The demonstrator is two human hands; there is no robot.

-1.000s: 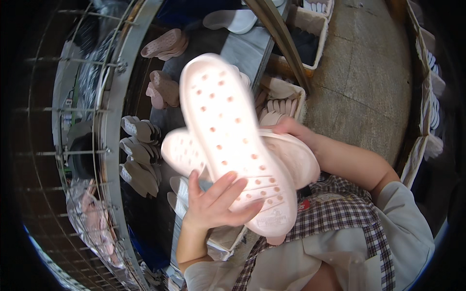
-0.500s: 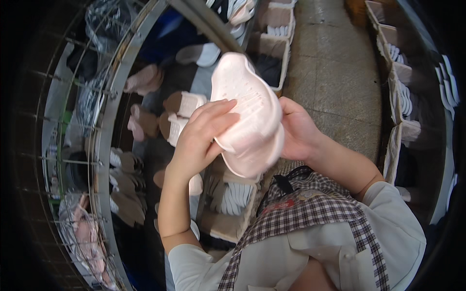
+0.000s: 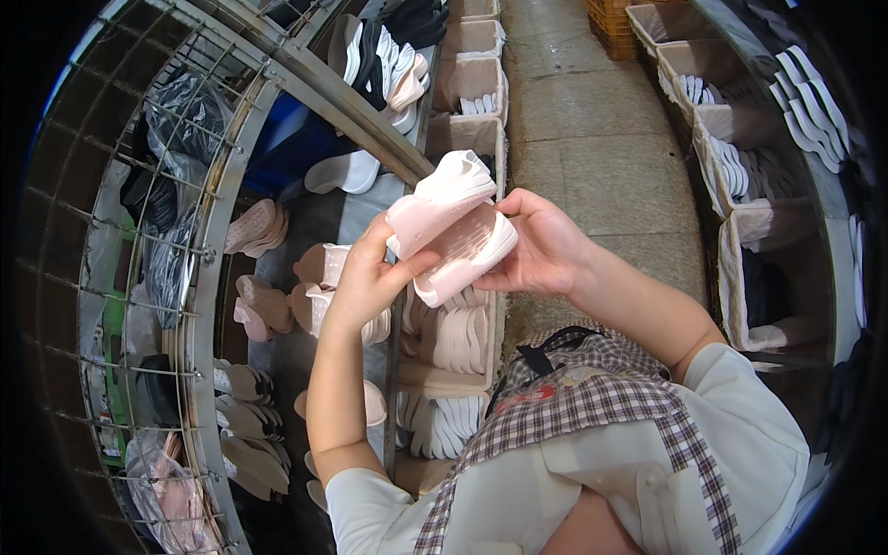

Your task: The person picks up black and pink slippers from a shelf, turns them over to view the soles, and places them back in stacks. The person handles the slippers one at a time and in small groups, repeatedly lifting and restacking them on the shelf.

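Fingers (image 3: 388, 242) of the left hand (image 3: 365, 277) and those of the right hand (image 3: 541, 245) are clamped on a pair of pale pink slippers (image 3: 451, 227), pressed together and held at chest height above the wire rack (image 3: 176, 277) and the bench (image 3: 314, 222), apparently so the two stay matched as one bundle. Below, fabric-lined bins (image 3: 458, 365) hold more pale slippers on edge, and loose pink slippers (image 3: 254, 227) lie scattered on the bench.

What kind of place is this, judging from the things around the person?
Probably a footwear factory or packing line. Both hands, left hand and right hand, hold a pair of pale pink slippers; bins of stacked slippers line a concrete aisle, and more lie on the belt.
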